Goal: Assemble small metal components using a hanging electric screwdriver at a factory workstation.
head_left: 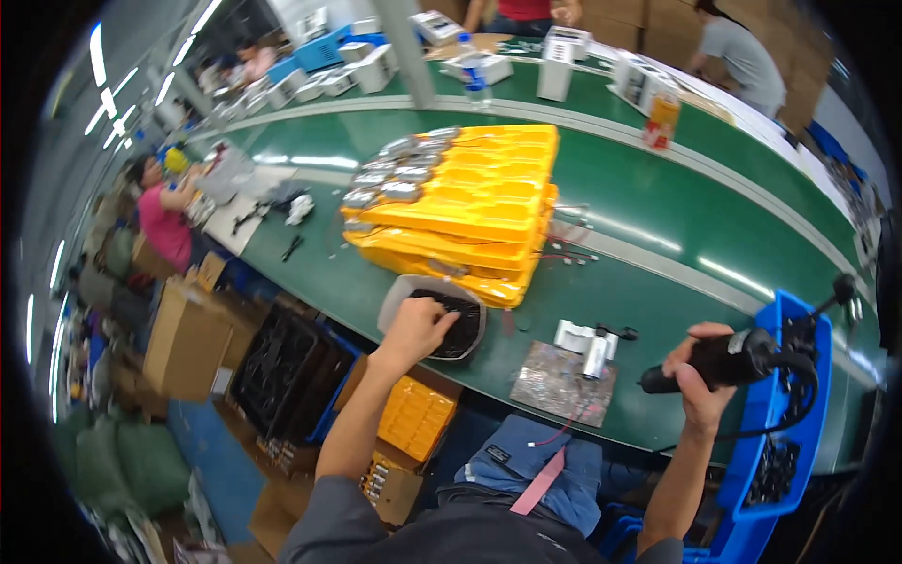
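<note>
My left hand (418,329) reaches into a whitish plastic tub (393,299) of small dark pieces, too small to name. Its fingers are drawn together among them, and whatever they pinch is hidden. In my right hand (700,395) is a black electric screwdriver (738,357), held sideways with its narrow end toward the left and a cable at its back. Between the hands, a small white and silver device (594,359) with a black part lies on a speckled square mat (550,383). A thin reddish wire (564,434) hangs over the mat's near edge.
Stacked yellow trays (498,179) with grey parts stand beyond the tub on the green table (319,211). Blue bins (785,470) of black parts are at the right. A water bottle (474,80) and an orange-labelled drink bottle (661,122) stand farther back. Other people work around.
</note>
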`<state>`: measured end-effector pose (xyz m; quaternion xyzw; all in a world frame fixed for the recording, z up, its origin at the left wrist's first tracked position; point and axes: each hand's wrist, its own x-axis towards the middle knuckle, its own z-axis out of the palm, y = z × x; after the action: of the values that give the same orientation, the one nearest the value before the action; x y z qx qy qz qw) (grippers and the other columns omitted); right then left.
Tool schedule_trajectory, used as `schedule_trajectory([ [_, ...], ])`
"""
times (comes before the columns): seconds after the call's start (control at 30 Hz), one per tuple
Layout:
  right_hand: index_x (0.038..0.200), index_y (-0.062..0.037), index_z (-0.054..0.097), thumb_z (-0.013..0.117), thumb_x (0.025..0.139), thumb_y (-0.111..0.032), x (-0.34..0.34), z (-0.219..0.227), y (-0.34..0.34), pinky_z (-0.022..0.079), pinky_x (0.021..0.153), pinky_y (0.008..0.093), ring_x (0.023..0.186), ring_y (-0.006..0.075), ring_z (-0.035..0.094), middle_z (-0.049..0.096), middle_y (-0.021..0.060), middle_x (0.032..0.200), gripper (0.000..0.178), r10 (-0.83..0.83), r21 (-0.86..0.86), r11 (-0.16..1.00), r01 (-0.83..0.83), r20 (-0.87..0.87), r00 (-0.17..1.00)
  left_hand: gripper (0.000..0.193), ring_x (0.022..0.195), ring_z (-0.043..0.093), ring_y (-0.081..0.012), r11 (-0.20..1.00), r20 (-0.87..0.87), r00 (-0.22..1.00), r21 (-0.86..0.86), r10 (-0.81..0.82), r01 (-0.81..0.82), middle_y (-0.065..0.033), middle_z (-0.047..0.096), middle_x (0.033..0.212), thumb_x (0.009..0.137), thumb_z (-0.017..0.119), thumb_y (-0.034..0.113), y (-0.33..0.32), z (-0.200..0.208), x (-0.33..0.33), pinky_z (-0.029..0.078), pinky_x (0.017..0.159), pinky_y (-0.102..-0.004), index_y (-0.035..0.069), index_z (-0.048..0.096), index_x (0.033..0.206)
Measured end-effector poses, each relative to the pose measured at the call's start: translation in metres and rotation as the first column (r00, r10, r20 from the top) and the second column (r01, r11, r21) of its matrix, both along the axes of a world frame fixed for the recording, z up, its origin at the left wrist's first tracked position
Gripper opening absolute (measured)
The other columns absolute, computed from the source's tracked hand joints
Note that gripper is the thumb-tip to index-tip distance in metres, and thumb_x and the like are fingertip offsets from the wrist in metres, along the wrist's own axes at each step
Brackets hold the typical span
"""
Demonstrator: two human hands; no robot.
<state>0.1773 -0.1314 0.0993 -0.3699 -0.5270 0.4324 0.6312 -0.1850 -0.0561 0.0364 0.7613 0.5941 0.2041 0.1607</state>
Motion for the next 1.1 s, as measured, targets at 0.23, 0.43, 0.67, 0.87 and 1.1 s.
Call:
schedule_trajectory([
  [0.23,0.114,0.001,0.04,0.065,0.075,-0.014,-0.025,-0.006,0.005,0.045,0.06,0.0286,0.06,0.0158,0.051,0.05,0.0073,0.068,0.048,-0.052,0.157,0.986,0.053,-0.012,0.999,0.005,0.07,0.057,-0.0327,0.956,0.328,0.935,0.291,-0.137,0.038,-0.0142,0.058,0.074,0.076,0.063,0.005,-0.017,0.011,0.047,0.047,0.065,-0.0389,0.001,0.062,0.08],
  [0.43,0.111,-0.0008,0.04,0.063,0.074,-0.005,-0.041,-0.007,0.001,0.045,0.058,0.0291,0.057,0.0161,0.05,0.049,0.007,0.066,0.045,0.048,0.157,0.987,-0.028,-0.128,0.991,0.018,0.077,0.056,-0.0315,0.882,0.364,0.807,0.27,-0.465,0.386,-0.0143,0.055,0.086,0.078,0.063,0.005,-0.064,-0.029,0.144,0.047,0.066,-0.0372,-0.001,0.058,0.094],
  [0.67,0.108,-0.0019,0.038,0.062,0.075,-0.003,-0.039,-0.007,-0.022,0.045,0.056,0.0286,0.057,0.0156,0.049,0.048,0.0065,0.066,0.041,-0.007,0.164,0.986,0.037,-0.179,0.984,0.02,0.077,0.057,-0.0321,0.896,0.552,0.706,0.258,-0.444,0.362,-0.0142,0.056,0.084,0.077,0.064,0.006,-0.082,-0.041,0.169,0.047,0.067,-0.0379,0.0,0.059,0.095],
  [0.87,0.107,-0.0015,0.039,0.061,0.076,-0.003,-0.043,-0.005,-0.02,0.046,0.058,0.0306,0.057,0.0164,0.049,0.047,0.0074,0.066,0.039,-0.077,0.131,0.988,0.088,-0.087,0.993,0.018,0.071,0.058,-0.03,0.881,0.497,0.727,0.288,-0.473,0.377,-0.0133,0.058,0.079,0.074,0.065,0.003,-0.074,-0.042,0.172,0.048,0.063,-0.0384,0.002,0.06,0.091],
  [1.1,0.107,0.0001,0.041,0.061,0.075,0.004,-0.025,-0.004,-0.01,0.046,0.058,0.0295,0.062,0.0163,0.054,0.051,0.0072,0.069,0.037,0.071,0.198,0.978,-0.071,0.004,0.997,0.013,0.071,0.058,-0.0313,0.872,0.424,0.762,0.224,-0.49,0.436,-0.0143,0.056,0.076,0.074,0.064,0.001,-0.066,-0.041,0.179,0.047,0.063,-0.0392,0.0,0.057,0.084],
])
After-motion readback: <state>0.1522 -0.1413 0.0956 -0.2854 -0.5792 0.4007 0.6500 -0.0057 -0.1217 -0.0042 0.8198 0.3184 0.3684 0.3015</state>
